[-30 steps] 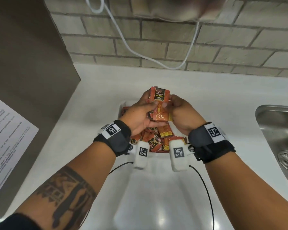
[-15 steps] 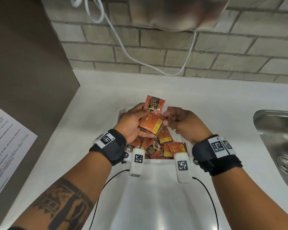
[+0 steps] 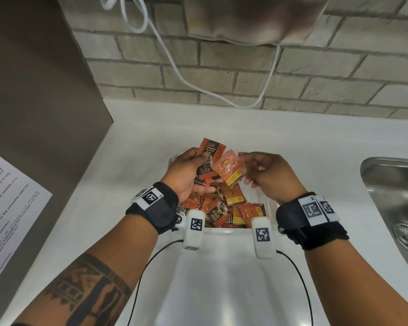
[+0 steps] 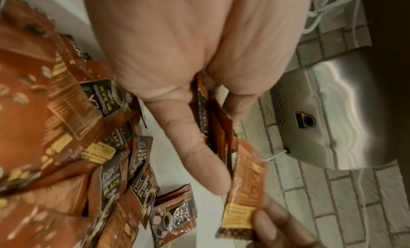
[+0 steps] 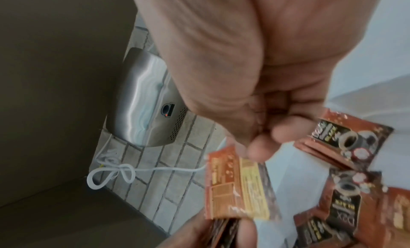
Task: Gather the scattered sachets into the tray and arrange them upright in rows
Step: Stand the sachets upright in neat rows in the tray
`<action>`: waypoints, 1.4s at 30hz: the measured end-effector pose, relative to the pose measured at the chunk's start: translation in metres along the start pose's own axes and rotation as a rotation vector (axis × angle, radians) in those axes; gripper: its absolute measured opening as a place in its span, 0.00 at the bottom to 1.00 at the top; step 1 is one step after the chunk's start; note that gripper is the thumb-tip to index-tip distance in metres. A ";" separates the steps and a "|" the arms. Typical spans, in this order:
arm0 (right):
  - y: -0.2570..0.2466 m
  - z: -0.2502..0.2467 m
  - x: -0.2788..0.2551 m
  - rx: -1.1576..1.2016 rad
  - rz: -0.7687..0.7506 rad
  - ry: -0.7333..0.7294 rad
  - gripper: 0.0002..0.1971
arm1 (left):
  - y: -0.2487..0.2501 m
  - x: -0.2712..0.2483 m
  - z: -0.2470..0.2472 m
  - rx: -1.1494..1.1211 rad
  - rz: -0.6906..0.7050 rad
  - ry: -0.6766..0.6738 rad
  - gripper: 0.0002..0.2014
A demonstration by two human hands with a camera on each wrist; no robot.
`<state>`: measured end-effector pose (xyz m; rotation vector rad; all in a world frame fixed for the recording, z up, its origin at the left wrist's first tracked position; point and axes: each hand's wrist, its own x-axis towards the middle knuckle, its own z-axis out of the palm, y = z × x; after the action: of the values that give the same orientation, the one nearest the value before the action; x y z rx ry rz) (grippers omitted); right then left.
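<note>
A white tray (image 3: 224,231) on the counter holds a loose heap of orange and black coffee sachets (image 3: 224,208), lying flat and overlapping. Above the heap my left hand (image 3: 204,162) grips a small stack of sachets (image 3: 209,149), one of them sticking up with its label showing. My right hand (image 3: 246,170) pinches a single orange sachet (image 3: 229,170) by its edge, tilted, back side up, just right of the stack. The left wrist view shows my fingers (image 4: 199,155) round the stack (image 4: 208,115). In the right wrist view my fingertips (image 5: 259,146) hold the single sachet (image 5: 237,187).
A steel sink (image 3: 398,196) lies to the right of the tray. A printed paper sheet (image 3: 10,208) hangs on the dark panel at the left. A white cable (image 3: 174,67) loops down the brick wall from a metal dryer (image 4: 321,111) overhead.
Both hands have come down closer to the tray. The right hand has drawn one orange sachet off the stack and holds it apart to the right; the left keeps the rest.
</note>
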<state>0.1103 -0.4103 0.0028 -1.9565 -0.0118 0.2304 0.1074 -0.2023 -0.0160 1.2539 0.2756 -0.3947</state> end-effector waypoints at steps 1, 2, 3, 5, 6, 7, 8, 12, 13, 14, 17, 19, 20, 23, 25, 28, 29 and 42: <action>0.000 -0.001 0.000 0.041 -0.053 0.062 0.13 | 0.001 0.000 -0.002 -0.004 -0.011 -0.011 0.14; 0.000 -0.002 -0.001 0.062 -0.113 0.120 0.13 | 0.001 -0.001 -0.003 -0.007 -0.019 -0.026 0.13; -0.001 -0.001 -0.002 0.045 -0.175 0.163 0.13 | 0.002 -0.001 -0.003 -0.009 -0.025 -0.042 0.13; 0.002 0.003 -0.002 -0.004 -0.260 0.209 0.14 | 0.003 -0.001 -0.001 -0.006 -0.025 -0.070 0.12; 0.004 0.005 -0.001 0.002 -0.264 0.212 0.17 | 0.003 -0.001 0.000 -0.004 -0.020 -0.079 0.11; 0.007 0.008 0.000 0.008 -0.256 0.209 0.19 | 0.003 -0.001 0.002 -0.002 -0.015 -0.085 0.10; 0.011 0.010 0.001 0.006 -0.256 0.206 0.21 | 0.003 -0.001 0.003 -0.001 -0.010 -0.091 0.10; 0.017 0.018 -0.003 -0.099 -0.291 0.243 0.18 | 0.002 -0.002 0.004 0.021 0.008 -0.135 0.16; 0.018 0.018 -0.003 -0.087 -0.274 0.245 0.17 | 0.001 -0.002 0.004 0.031 0.018 -0.135 0.17; 0.020 0.018 -0.003 -0.076 -0.249 0.237 0.16 | 0.000 -0.002 0.003 0.044 0.033 -0.129 0.17; 0.021 0.019 -0.001 -0.031 -0.174 0.183 0.17 | -0.003 0.000 0.003 0.069 0.077 -0.094 0.15; 0.014 0.019 -0.002 0.071 -0.117 0.139 0.14 | -0.004 0.001 0.002 0.076 0.093 -0.078 0.12; 0.010 0.018 -0.002 0.120 -0.091 0.120 0.10 | -0.004 0.002 0.001 0.087 0.100 -0.076 0.12; 0.002 0.016 -0.002 0.116 -0.039 0.052 0.13 | -0.002 0.003 0.000 0.131 0.134 -0.062 0.11; 0.000 0.014 0.000 0.139 0.020 0.014 0.22 | -0.001 0.004 0.000 0.126 0.164 -0.032 0.10; 0.001 0.011 -0.001 0.380 0.122 -0.077 0.27 | -0.001 0.005 -0.005 0.080 0.188 0.039 0.10; 0.001 0.010 -0.001 0.456 0.141 -0.092 0.27 | -0.001 0.006 -0.007 0.065 0.191 0.063 0.11; 0.000 0.017 -0.005 0.189 0.137 -0.037 0.17 | -0.008 0.006 -0.002 0.227 0.183 -0.018 0.15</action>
<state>0.1028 -0.3950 -0.0033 -1.7667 0.1167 0.3452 0.1089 -0.2035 -0.0261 1.4842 0.1007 -0.2842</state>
